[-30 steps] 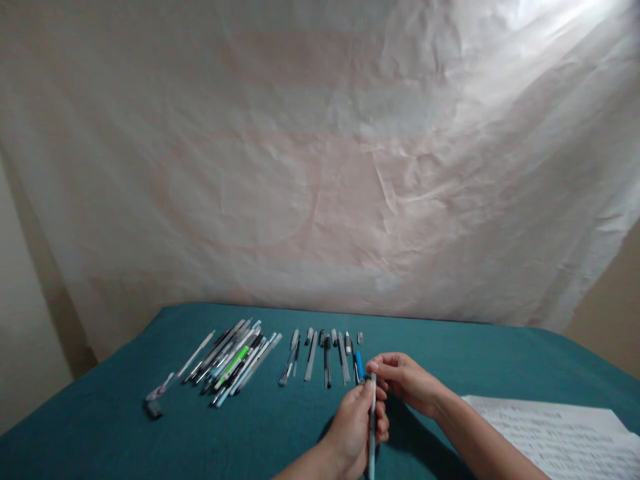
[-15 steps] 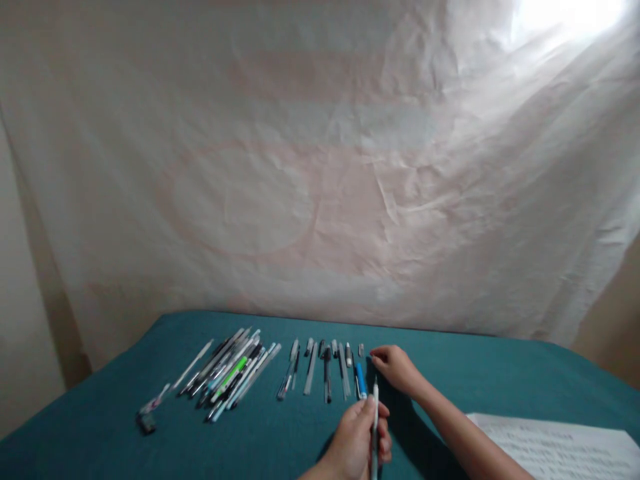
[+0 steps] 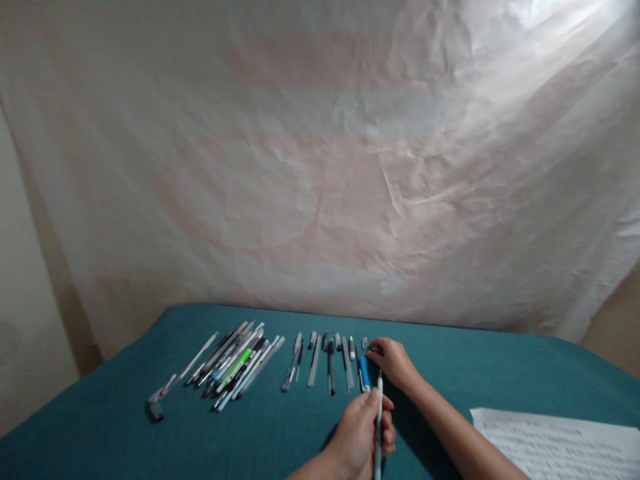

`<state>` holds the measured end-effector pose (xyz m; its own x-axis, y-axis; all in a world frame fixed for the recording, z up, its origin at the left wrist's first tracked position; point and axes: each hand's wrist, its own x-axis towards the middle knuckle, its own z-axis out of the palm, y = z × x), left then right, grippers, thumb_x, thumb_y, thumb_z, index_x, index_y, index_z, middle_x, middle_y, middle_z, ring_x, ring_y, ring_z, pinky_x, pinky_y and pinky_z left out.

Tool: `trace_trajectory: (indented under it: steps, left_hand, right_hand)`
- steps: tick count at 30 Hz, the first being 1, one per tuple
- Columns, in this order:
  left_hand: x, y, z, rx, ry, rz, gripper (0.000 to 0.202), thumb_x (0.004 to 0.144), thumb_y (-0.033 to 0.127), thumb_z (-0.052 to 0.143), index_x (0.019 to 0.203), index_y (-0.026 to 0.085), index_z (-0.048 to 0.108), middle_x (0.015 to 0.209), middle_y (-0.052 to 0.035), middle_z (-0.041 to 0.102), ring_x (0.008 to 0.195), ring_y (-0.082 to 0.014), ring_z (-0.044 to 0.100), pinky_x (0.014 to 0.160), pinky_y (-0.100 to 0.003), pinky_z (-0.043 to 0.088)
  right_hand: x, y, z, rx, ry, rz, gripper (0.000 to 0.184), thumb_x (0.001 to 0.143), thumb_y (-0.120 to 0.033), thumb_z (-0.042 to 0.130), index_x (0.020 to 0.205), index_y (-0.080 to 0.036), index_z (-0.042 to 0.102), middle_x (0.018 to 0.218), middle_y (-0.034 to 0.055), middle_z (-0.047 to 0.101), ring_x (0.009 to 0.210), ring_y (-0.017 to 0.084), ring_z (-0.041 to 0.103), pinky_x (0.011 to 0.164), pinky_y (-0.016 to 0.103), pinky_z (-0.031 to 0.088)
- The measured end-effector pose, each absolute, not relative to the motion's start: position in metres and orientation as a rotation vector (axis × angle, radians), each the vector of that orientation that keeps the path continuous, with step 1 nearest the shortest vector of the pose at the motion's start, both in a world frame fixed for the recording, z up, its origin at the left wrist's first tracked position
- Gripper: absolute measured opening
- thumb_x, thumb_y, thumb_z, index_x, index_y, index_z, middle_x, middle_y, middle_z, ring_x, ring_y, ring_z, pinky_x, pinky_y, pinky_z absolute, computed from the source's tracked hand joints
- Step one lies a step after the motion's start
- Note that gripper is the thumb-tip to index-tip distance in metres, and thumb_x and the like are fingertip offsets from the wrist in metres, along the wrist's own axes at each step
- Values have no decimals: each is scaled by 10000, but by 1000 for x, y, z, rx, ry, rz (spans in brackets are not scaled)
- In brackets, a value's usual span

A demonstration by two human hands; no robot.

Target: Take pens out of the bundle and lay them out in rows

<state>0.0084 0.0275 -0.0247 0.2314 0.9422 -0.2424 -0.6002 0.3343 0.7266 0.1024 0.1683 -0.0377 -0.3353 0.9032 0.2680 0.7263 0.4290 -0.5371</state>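
Note:
My left hand [image 3: 357, 427] is closed around a slim white pen [image 3: 379, 420], whose narrow tip points away from me. Farther forward, my right hand [image 3: 393, 360] rests low over the cloth with thumb and fingers pinched together. A small dark bit shows at those fingertips, too small to name. Just left of them lies a small clear pen cap [image 3: 364, 344]. Between the two hands is a blue pen part [image 3: 364, 375]. A row of separated clear barrels and caps, among them a clear barrel [image 3: 347, 365] and a dark-ended pen [image 3: 331, 367], runs leftward from there.
A large heap of pens [image 3: 235, 367], one bright green, lies on the left of the teal cloth [image 3: 250, 447]. Beside it are a thin white stick [image 3: 199, 355] and a dark eraser-like block [image 3: 155, 411]. A written paper sheet [image 3: 560, 440] lies at right.
The view has shifted slightly. My right hand's fingertips have moved closer to the small clear cap, and a small dark bit shows at them. My left hand keeps the white pen.

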Motion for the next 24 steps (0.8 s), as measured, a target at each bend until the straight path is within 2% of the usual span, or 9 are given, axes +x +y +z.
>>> trace_trajectory:
  steps: [12,24]
  left_hand:
    - [9,27,-24,542,766,1135,326,744,483,435,767,158,437,529,60,408,416,-38,368,442,-200,185]
    - [8,27,-23,530,753,1129,371,701,529,470,754,163,439,532,62,403,421,-41,364,452,-200,191]
  right_hand:
    - [106,166,-40,-1266,-2112,552,252,680,-253,534,892,-159,634,708,51,645,649,166,573,609,237,382]
    - [101,159,-35,-1350,-2151,404,197,690,-306,544,797,-168,637,715,53,616,644,154,552,606,230,372]
